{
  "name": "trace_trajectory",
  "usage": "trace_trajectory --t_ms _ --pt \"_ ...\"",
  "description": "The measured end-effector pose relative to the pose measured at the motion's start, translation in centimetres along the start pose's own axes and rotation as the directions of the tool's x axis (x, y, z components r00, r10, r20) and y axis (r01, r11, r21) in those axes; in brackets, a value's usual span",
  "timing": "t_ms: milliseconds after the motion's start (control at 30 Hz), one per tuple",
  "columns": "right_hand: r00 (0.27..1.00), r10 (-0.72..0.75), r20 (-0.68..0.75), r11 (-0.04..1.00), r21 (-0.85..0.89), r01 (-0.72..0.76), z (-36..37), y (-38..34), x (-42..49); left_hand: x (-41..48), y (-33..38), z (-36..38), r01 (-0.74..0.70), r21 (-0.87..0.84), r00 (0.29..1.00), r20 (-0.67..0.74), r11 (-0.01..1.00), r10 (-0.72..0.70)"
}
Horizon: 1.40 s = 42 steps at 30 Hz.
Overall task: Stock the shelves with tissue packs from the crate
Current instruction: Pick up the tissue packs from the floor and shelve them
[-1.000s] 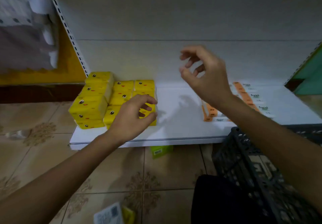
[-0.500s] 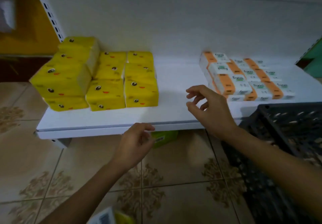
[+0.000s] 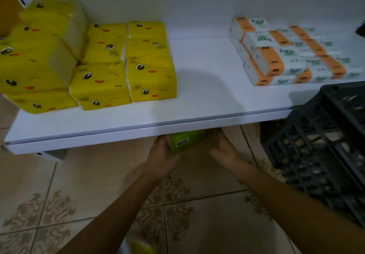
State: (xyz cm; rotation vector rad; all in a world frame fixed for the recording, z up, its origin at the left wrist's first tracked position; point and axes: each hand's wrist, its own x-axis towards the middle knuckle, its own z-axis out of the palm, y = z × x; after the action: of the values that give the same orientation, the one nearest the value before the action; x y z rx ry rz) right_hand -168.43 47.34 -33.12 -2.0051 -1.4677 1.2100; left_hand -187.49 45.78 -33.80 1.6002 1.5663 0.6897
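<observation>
We are reaching both hands below the front edge of the shelf [image 3: 126,135], near its middle, where a green tissue pack [image 3: 184,142] is showing. Our left hand [image 3: 161,160] is pressing against the pack's left side, fingers straight. Our right hand [image 3: 224,151] is hovering open just beside its right side. Yellow packs [image 3: 102,84] are sitting at the shelf's left end, and the crate [image 3: 316,155] is standing by its right front corner.

Beneath the shelf's [image 3: 207,66] front edge, my left hand [image 3: 161,157] rests against a green tissue pack [image 3: 183,140]; my right hand [image 3: 224,150] lies open just beside it. Yellow packs [image 3: 98,80] occupy the shelf's left end, orange-banded packs [image 3: 286,56] its right, above the crate [image 3: 320,145].
</observation>
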Motion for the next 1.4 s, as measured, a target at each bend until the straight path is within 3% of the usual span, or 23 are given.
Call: trace_trajectory --t_ms 200,300,400,533,667,867,967,1033,1167,1267,1400 --pt "0.996 -0.018 0.086 0.985 0.172 0.003 0.9 -1.9 1.8 1.6 -1.1 0.4 0.051 -0.09 0.999 -0.003 0.995 -0.052" --pt "0.991 0.07 0.111 0.943 0.318 -0.102 1.0 -0.6 0.9 0.5 -1.7 0.7 0.017 -0.115 1.0 -0.017 0.993 -0.019" --pt "0.964 0.119 0.239 0.936 0.297 -0.189 1.0 1.4 -1.1 -1.5 -2.1 1.1 0.034 -0.08 0.994 0.108 0.996 -0.025" --pt "0.957 0.037 0.287 0.958 0.261 -0.116 0.7 3.6 -3.6 -3.6 -2.4 2.0 0.148 0.059 0.959 0.235 0.987 -0.157" --pt "0.957 -0.135 0.257 0.964 0.256 0.067 0.3 3.4 -6.2 -5.0 -1.7 2.2 0.14 0.146 0.967 0.195 0.979 -0.167" --pt "0.929 -0.332 0.165 0.942 0.1 0.319 -1.1 0.0 -8.0 -7.9 0.2 -0.9 -0.045 0.078 0.999 -0.013 0.996 0.046" --pt "0.92 -0.381 0.096 0.924 0.009 0.382 -1.3 -3.5 -9.1 -9.1 1.6 -3.3 -0.061 -0.011 0.981 -0.185 0.998 0.058" --pt "0.904 -0.423 0.055 0.905 0.058 0.42 -0.8 -6.1 -10.2 -9.9 2.5 -4.9 -0.047 -0.054 0.957 -0.29 0.997 0.03" --pt "0.917 -0.386 0.096 0.89 0.3 0.343 0.6 -11.3 -12.2 -11.0 5.1 -9.1 -0.067 -0.084 0.889 -0.457 0.994 0.021" --pt "0.898 -0.405 0.169 0.868 0.379 0.32 0.8 -14.9 -13.1 -11.9 7.3 -12.9 -0.082 0.0 0.833 -0.549 0.997 0.069" --pt "0.879 -0.352 0.323 0.886 0.417 0.202 0.6 -19.2 -14.3 -13.7 10.0 -16.8 -0.159 0.183 0.767 -0.596 0.97 0.238"
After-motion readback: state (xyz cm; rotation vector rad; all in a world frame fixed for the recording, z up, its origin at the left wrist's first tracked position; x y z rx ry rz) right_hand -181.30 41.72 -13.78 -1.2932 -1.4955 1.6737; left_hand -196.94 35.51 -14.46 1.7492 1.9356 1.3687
